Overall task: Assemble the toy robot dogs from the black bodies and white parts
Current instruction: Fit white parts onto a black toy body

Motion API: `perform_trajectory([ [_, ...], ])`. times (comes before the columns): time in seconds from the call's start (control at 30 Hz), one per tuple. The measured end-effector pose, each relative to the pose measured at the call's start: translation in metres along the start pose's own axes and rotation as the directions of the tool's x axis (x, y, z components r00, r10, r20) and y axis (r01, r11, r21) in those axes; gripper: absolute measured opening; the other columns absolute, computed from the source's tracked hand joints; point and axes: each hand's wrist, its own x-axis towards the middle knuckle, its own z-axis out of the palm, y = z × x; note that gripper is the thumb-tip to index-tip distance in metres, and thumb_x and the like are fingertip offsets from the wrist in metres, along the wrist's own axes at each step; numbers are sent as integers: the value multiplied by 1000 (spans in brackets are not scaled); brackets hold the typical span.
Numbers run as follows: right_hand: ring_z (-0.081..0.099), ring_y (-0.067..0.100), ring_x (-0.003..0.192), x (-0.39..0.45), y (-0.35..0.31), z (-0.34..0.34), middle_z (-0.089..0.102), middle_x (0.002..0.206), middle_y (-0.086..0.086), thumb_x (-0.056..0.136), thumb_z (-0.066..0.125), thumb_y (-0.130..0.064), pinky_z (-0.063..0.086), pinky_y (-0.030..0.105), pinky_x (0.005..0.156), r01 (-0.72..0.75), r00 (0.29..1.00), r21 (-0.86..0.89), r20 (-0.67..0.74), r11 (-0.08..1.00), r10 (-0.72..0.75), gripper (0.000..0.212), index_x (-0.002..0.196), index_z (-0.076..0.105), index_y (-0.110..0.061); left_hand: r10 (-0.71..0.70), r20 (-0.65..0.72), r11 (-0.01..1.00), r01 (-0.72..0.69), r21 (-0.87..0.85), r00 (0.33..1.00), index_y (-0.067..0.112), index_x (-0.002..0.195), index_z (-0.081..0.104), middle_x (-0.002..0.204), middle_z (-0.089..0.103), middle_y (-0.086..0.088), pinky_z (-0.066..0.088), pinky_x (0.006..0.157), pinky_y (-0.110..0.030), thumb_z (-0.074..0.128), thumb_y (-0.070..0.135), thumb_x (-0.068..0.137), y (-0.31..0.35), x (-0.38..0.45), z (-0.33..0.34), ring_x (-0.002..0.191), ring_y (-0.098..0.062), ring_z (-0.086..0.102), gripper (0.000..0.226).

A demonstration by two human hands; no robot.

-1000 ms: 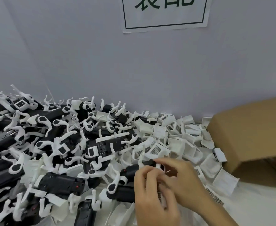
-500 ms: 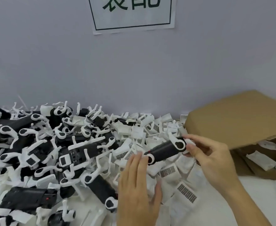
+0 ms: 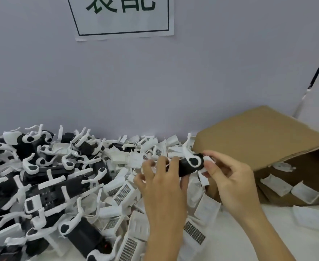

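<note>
Both hands clamped on one black body (image 3: 186, 167), lifted over the heap: left hand (image 3: 162, 187) curled round its near end, right hand (image 3: 230, 178) pinching a small white part (image 3: 207, 161) at the far end, beside a white leg (image 3: 189, 157). Left of the hands, piled assembled dogs (image 3: 47, 185); under and behind them, loose white parts (image 3: 124, 193), some with grille patterns. Right of the right hand, open cardboard box (image 3: 258, 140) on its side, white pieces inside. Above, on the wall, paper sign (image 3: 122, 16) with dark green characters, cropped, not fully readable. Compared with half a second ago, body held in much the same spot, left fingers now wrapped round it rather than laid flat.
</note>
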Motion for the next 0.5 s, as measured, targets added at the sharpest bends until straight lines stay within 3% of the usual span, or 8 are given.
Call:
perform_trajectory([
  [0.1,70,6,73,1,6,5,75,80,-9,93,69,-7,56,17,71,-2,1000,-7,-3,1000,2,27,104,76,-30,46,-39,999,-46,-2,998,23,97,71,95,69,8,27,78,-41,83,40,76,-8,1,10,94,-28,61,29],
  [0.23,70,7,70,0,3,7,74,79,-5,94,66,-10,56,18,70,11,1000,9,-20,1000,-11,26,103,76,-32,148,23,982,-144,-126,989,15,100,65,87,71,4,43,90,-39,61,43,91,-14,5,7,88,-22,69,29],
  [0.3,71,7,72,-1,-1,7,75,82,-4,95,65,-12,55,17,69,16,1000,4,-16,1000,-15,24,105,75,-31,203,17,964,-197,-179,979,13,105,66,83,70,3,54,75,-38,58,42,93,-18,6,3,74,-21,68,33],
  [0.37,72,6,75,-2,-6,8,77,87,-7,97,62,-11,54,13,70,29,999,10,21,1000,-29,25,110,73,-29,199,2,953,-193,-235,980,12,105,66,77,68,4,48,55,-31,58,40,92,-22,7,-2,63,-20,63,32],
  [0.5,74,7,79,-5,-12,10,78,90,-10,99,59,-11,56,17,71,-32,996,-86,86,996,39,25,115,73,-25,48,76,907,-12,-422,996,20,102,57,69,53,15,32,51,-26,48,49,96,-29,7,-2,60,-13,50,31],
])
